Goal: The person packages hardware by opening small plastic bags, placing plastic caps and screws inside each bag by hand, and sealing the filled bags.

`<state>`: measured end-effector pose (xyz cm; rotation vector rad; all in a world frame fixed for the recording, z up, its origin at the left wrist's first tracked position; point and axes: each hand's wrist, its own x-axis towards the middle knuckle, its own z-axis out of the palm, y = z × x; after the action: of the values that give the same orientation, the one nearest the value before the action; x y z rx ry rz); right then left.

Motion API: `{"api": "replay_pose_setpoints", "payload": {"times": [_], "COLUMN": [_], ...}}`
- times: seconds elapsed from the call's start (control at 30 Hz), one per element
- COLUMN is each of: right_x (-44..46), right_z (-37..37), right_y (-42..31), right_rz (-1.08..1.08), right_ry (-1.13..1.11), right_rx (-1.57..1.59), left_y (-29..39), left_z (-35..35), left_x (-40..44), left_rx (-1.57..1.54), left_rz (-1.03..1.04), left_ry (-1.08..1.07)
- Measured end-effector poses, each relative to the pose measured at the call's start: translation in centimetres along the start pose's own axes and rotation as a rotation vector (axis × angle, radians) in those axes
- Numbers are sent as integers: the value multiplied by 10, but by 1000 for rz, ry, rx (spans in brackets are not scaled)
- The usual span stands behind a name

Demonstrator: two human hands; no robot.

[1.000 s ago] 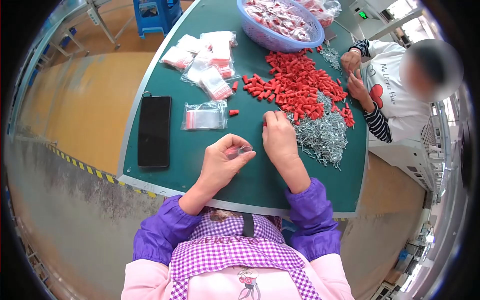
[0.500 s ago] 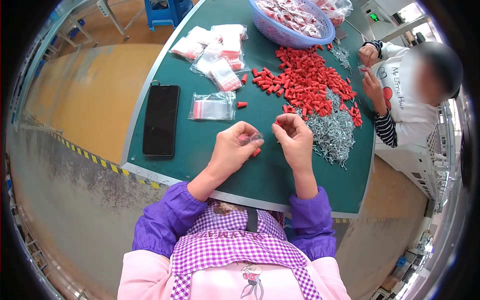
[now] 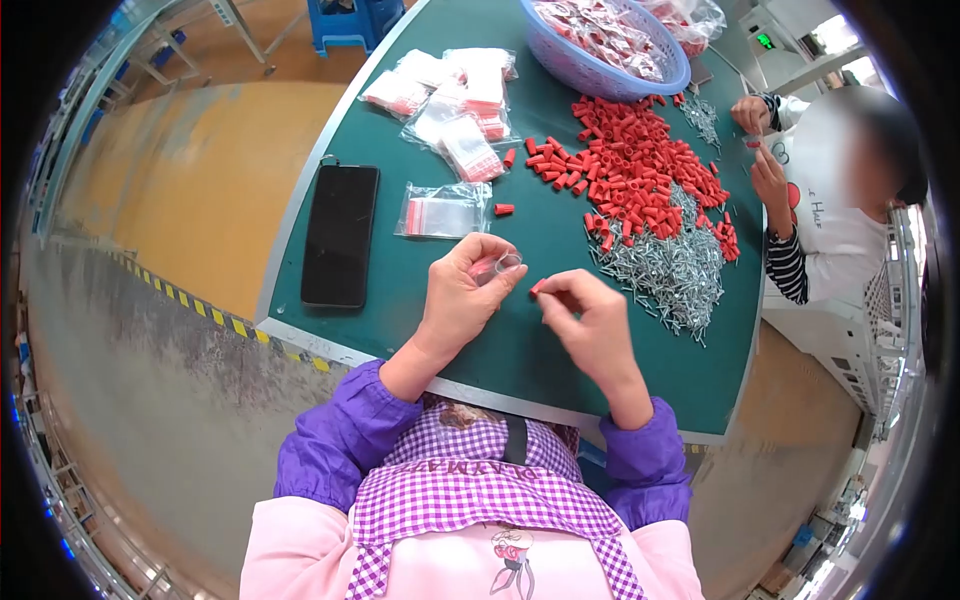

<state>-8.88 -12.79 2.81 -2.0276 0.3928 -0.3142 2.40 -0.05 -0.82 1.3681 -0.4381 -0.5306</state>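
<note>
Our left hand (image 3: 462, 287) holds a small clear bag (image 3: 497, 266) with red inside, mouth open. Our right hand (image 3: 590, 325), apart from it, pinches a red cap (image 3: 538, 287) beside the bag. The blue basket (image 3: 570, 62) contains many filled clear packets (image 3: 610, 35).

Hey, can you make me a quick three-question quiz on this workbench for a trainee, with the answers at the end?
1. The left hand holds clear plastic. What does the right hand pinch?
A) a phone
B) a red piece
C) a pair of scissors

2. True or false: the black phone lies left of the pile of metal pieces.

3. Fill in: red-and-clear packets fill a bluish ____ at the table's far side.

Key: 1 B; 2 true; 3 basket.
</note>
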Motion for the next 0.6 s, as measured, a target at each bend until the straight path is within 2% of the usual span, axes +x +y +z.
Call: {"api": "replay_pose_setpoints", "payload": {"times": [0.03,0.07,0.13,0.23,0.53,0.57,0.6], "right_x": [2,4,6,5,19,20,21], "right_z": [-3,-6,-3,-1,5,5,0], "right_y": [-7,-13,-8,-7,12,21,14], "right_rz": [196,236,-20,-155,-143,-241,-113], "right_ry": [-5,-36,-22,-21,-174,-85,-61], "right_rx": [257,259,-41,-399,-707,-659,-456], "left_y": [-2,-2,2,4,-6,-5,-5], "left_z": [0,0,2,-2,-1,1,2], "left_x": [-2,-3,-1,-1,-1,-1,-2], "left_rx": [27,31,41,45,142,128,114], "left_rz": [23,4,-24,-60,8,24,38], "left_ry": [-2,4,4,12,-22,-25,-24]}}
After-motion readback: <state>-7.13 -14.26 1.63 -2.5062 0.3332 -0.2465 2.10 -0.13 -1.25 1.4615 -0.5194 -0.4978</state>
